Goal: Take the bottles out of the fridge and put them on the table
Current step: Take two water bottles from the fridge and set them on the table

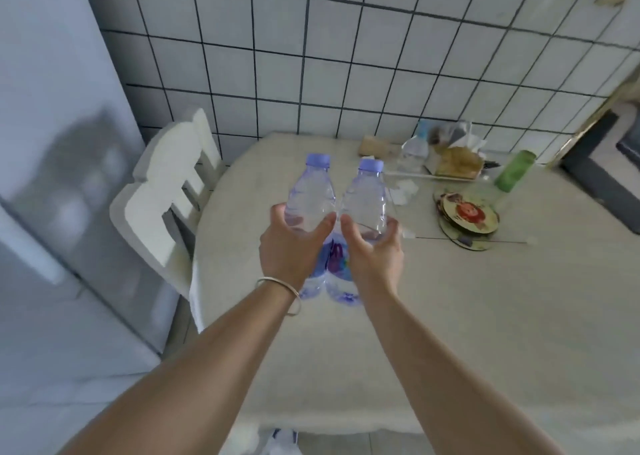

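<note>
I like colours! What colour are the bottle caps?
Light purple-blue caps, seen in the head view.

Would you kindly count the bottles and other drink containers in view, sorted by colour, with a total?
Clear bottles with purple caps, one in each hand: 2
Clear bottle at the back of the table, apparently blue-capped: 1
Green container: 1
Total: 4

2 clear bottles w/ purple caps, the left bottle (309, 194) & right bottle (367, 200). 1 more clear bottle (414, 148) at the back (blurry). 1 green cylinder (514, 171). 1 white chair (166, 191). 1 table (450, 316). 1 bracelet (280, 286). 2 hands, the left hand (294, 243) & right hand (372, 246).
</note>
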Demonstrator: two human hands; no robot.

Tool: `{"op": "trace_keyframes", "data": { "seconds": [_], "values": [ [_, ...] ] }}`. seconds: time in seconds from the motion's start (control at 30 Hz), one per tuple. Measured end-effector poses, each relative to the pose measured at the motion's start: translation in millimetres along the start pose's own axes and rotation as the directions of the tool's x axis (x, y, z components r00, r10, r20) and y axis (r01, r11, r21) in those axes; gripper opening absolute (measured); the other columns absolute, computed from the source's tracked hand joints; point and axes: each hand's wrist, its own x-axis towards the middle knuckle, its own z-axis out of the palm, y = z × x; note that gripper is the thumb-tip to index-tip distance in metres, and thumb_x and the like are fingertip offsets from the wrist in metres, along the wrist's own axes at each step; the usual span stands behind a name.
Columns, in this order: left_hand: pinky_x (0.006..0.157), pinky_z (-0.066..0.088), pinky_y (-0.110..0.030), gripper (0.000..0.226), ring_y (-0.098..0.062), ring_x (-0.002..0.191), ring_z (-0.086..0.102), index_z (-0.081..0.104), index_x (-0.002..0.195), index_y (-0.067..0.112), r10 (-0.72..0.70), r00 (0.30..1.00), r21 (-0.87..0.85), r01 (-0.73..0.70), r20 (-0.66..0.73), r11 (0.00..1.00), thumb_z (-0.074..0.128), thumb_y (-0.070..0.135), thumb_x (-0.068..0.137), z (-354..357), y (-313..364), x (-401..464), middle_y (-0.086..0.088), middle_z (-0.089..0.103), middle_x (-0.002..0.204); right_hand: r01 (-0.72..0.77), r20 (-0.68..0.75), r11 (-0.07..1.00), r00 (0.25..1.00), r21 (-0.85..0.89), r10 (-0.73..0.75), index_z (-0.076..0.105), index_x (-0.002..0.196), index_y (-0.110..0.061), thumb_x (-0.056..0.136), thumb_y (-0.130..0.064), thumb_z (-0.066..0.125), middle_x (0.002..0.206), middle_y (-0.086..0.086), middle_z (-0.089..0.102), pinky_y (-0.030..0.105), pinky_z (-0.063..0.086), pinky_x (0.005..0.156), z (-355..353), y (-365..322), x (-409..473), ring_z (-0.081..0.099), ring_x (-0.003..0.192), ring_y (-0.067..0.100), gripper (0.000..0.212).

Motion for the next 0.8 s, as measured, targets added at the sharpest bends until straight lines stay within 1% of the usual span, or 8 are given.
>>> {"op": "trace_keyframes", "data": {
  "seconds": [0.2, 0.3, 0.43, 0.47, 0.57, 0.6, 0.7, 0.8],
  "values": [
    [0.079, 0.039, -0.025, 0.065, -0.025, 0.103, 0.061, 0.051, 0.114, 0.013, -0.094, 0.995, 0.023, 0.095, -0.037, 0.995, 0.078, 0.048, 0.067, 27.1, -14.6, 108.1, 0.003, 0.057, 0.096, -0.046, 0.066, 0.999, 0.997, 0.004, 0.046, 0.047, 0.119, -0.026, 0.069, -0.048, 0.073, 0.098, 0.000, 0.065, 0.029, 0.044, 0.081, 78.2, -7.3, 89.7, 0.061, 0.095, 0.022, 0.061],
    [0.079, 0.042, -0.026, 0.064, -0.023, 0.098, 0.062, 0.047, 0.107, 0.020, -0.104, 0.994, 0.000, 0.104, -0.021, 0.995, 0.077, 0.050, 0.060, 40.7, -24.1, 153.0, 0.001, 0.064, 0.100, -0.035, 0.066, 0.999, 0.997, 0.012, 0.034, 0.047, 0.118, -0.028, 0.065, -0.047, 0.076, 0.101, 0.001, 0.065, 0.033, 0.048, 0.083, 110.3, -8.7, 125.7, 0.062, 0.096, 0.022, 0.064],
    [0.080, 0.044, -0.025, 0.055, -0.017, 0.096, 0.062, 0.049, 0.106, 0.021, -0.103, 0.994, 0.011, 0.104, -0.030, 0.995, 0.081, 0.039, 0.065, 54.6, -31.7, 208.1, 0.001, 0.065, 0.103, -0.043, 0.120, 0.999, 0.992, 0.010, 0.041, 0.044, 0.123, -0.028, 0.066, -0.045, 0.077, 0.098, 0.003, 0.064, 0.032, 0.048, 0.083, 146.1, -11.1, 171.6, 0.061, 0.092, 0.021, 0.068],
    [0.080, 0.043, -0.024, 0.057, -0.016, 0.095, 0.062, 0.050, 0.110, 0.021, -0.098, 0.995, 0.011, 0.098, -0.037, 0.995, 0.081, 0.038, 0.065, 57.5, -33.6, 221.5, 0.002, 0.065, 0.104, -0.037, 0.133, 0.999, 0.991, 0.008, 0.035, 0.046, 0.119, -0.026, 0.066, -0.044, 0.078, 0.097, 0.003, 0.064, 0.029, 0.049, 0.081, 154.8, -11.3, 183.1, 0.062, 0.090, 0.020, 0.064],
    [0.081, 0.041, -0.021, 0.069, -0.013, 0.096, 0.060, 0.047, 0.122, 0.029, -0.070, 0.996, -0.020, 0.069, -0.049, 0.997, 0.081, 0.035, 0.062, 65.8, -41.4, 257.2, 0.004, 0.064, 0.106, -0.008, 0.160, 1.000, 0.987, 0.000, 0.008, 0.047, 0.100, -0.026, 0.063, -0.039, 0.081, 0.090, -0.003, 0.065, 0.003, 0.040, 0.062, 179.0, -11.5, 213.8, 0.060, 0.078, 0.008, 0.052],
    [0.082, 0.042, -0.022, 0.072, -0.012, 0.097, 0.061, 0.046, 0.122, 0.031, -0.069, 0.996, -0.027, 0.068, -0.056, 0.997, 0.079, 0.039, 0.058, 68.8, -45.5, 267.4, 0.005, 0.064, 0.106, 0.000, 0.170, 1.000, 0.985, -0.006, 0.001, 0.045, 0.098, -0.028, 0.063, -0.037, 0.082, 0.087, -0.006, 0.063, 0.000, 0.038, 0.058, 186.3, -11.4, 222.9, 0.058, 0.075, 0.004, 0.052],
    [0.084, 0.049, -0.029, 0.068, -0.014, 0.096, 0.064, 0.049, 0.111, 0.029, -0.071, 0.995, -0.022, 0.070, -0.065, 0.997, 0.074, 0.048, 0.051, 76.4, -59.3, 298.8, 0.005, 0.066, 0.104, 0.012, 0.216, 1.000, 0.976, -0.014, -0.008, 0.045, 0.101, -0.029, 0.064, -0.030, 0.083, 0.081, -0.017, 0.056, -0.001, 0.038, 0.054, 204.9, -9.3, 248.2, 0.055, 0.071, -0.006, 0.053],
    [0.062, 0.046, -0.027, 0.034, -0.015, 0.067, 0.058, 0.054, 0.078, 0.022, 0.003, 1.000, 0.062, -0.002, -0.025, 0.998, 0.071, 0.042, 0.057, 80.6, -67.9, 332.0, 0.001, 0.064, 0.074, 0.008, 0.270, 1.000, 0.963, -0.011, -0.005, 0.041, 0.101, -0.028, 0.067, -0.021, 0.081, 0.080, -0.018, 0.054, 0.001, 0.038, 0.048, 222.0, -3.5, 271.7, 0.054, 0.062, -0.015, 0.053]
  ]
}}
